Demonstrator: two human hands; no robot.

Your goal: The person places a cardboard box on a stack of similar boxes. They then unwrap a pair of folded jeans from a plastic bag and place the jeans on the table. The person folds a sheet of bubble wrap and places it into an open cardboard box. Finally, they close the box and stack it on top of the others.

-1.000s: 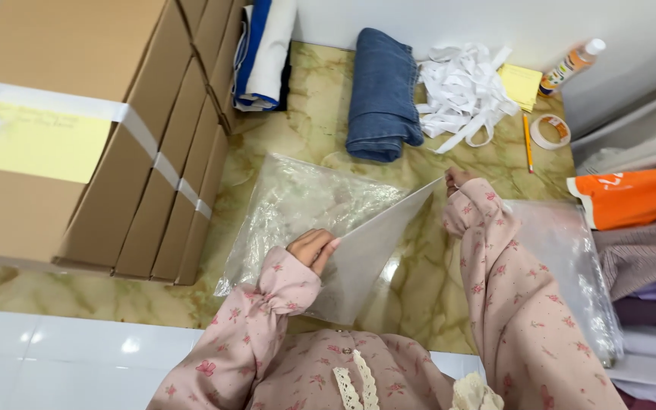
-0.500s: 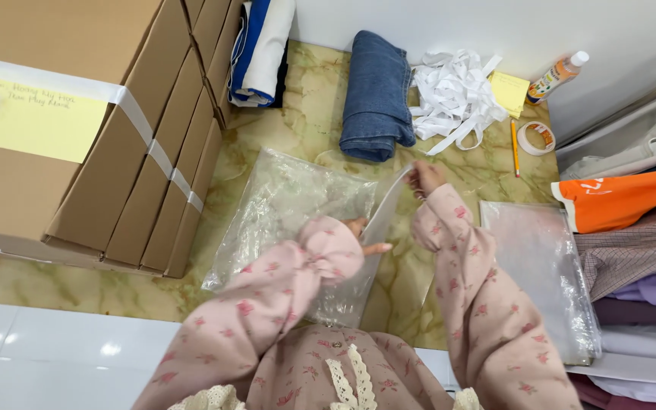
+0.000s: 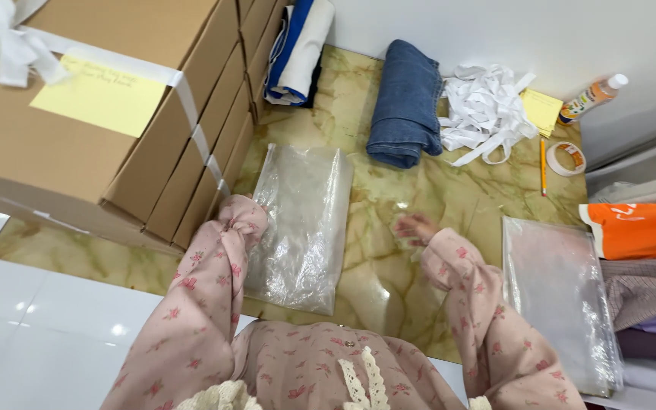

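A person's left hand point(image 3: 256, 206), mostly hidden in its pink floral sleeve, rests at the edge of a clear plastic bag point(image 3: 301, 228) lying flat; its grip cannot be told. The right hand point(image 3: 413, 226) hovers open and blurred beside it, folded jeans point(image 3: 406, 102) beyond.

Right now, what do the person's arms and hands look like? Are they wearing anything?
Both arms are covered by long, loose pink sleeves with a small darker pink flower print, gathered at the cuffs. The left hand is mostly hidden by its cuff. The right hand is bare, with no glove; it is too blurred to tell about rings. Cream lace trim shows on the front of the matching top.
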